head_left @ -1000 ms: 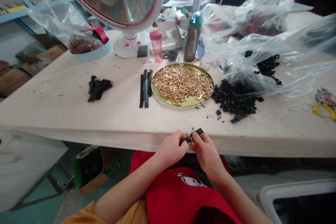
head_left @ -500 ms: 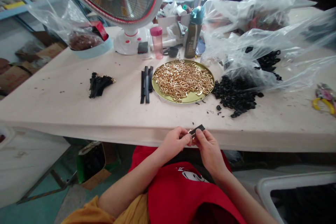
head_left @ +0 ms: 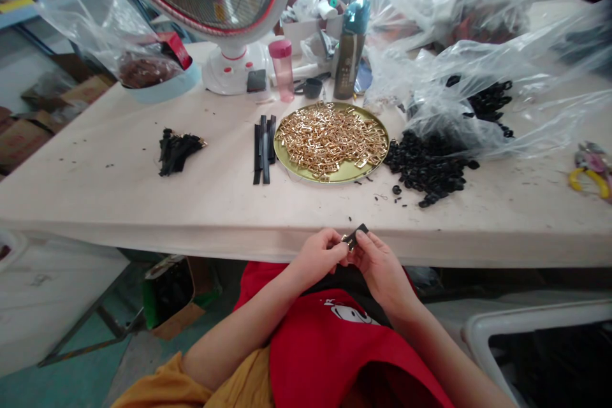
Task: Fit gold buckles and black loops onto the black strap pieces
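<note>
At the table's front edge both hands meet over a short black strap (head_left: 356,235) with a small gold buckle (head_left: 345,240) at its left end. My left hand (head_left: 326,253) pinches the buckle end, its fingertips partly hiding it. My right hand (head_left: 380,259) is closed on the strap, thumb on top. Beyond them stands a round tray (head_left: 342,175) heaped with gold buckles (head_left: 329,137). Left of the tray lie several flat black strips (head_left: 264,150). Farther left is a bundle of black straps with gold buckles (head_left: 178,152). Small black rings (head_left: 425,169) are piled right of the tray.
A fan (head_left: 234,70), a pink cup (head_left: 282,70) and a dark bottle (head_left: 349,54) stand behind the tray. Clear plastic bags (head_left: 459,70) spread across the right. Yellow-handled pliers (head_left: 590,182) lie at the far right. A white bin (head_left: 478,331) stands below the table.
The strap has tilted a little more upright between my fingers, and both hands stay closed on it. The whole view has shifted slightly; the table items appear unmoved.
</note>
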A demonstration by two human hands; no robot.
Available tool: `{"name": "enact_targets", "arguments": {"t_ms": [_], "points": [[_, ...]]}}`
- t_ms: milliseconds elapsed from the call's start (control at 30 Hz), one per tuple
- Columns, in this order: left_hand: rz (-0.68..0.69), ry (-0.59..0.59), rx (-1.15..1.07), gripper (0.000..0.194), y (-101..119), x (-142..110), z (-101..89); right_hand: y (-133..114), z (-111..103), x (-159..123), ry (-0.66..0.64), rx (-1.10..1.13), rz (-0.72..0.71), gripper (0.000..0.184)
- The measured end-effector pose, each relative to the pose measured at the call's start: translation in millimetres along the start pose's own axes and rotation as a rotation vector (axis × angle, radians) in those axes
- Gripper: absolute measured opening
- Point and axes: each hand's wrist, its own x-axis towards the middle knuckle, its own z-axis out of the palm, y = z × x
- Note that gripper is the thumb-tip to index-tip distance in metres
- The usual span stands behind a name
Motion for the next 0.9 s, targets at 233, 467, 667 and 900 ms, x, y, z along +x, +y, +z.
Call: {"name": "enact_targets", "arguments": {"t_ms": [233, 467, 667, 900], "points": [[0.029, -0.061, -0.043, 0.014, 4, 1, -0.3, -7, -4, 1, 0.008, -0.037, 0.000, 0.022], [0.002, -0.054, -0.039, 0.015, 2, 5, -4.0, -9, -2, 8, -0.063, 0.007, 0.131, 0.025], [0.068, 0.005, -0.002, 0.016, -3, 4, -4.8, -11, -3, 4, 0.138, -0.827, -0.424, 0.018], [0.082, 0.007, 0.025, 0.033, 4, 11, -12.5, -20, -2, 10, -0.003, -0.817, -0.396, 0.018]]}}
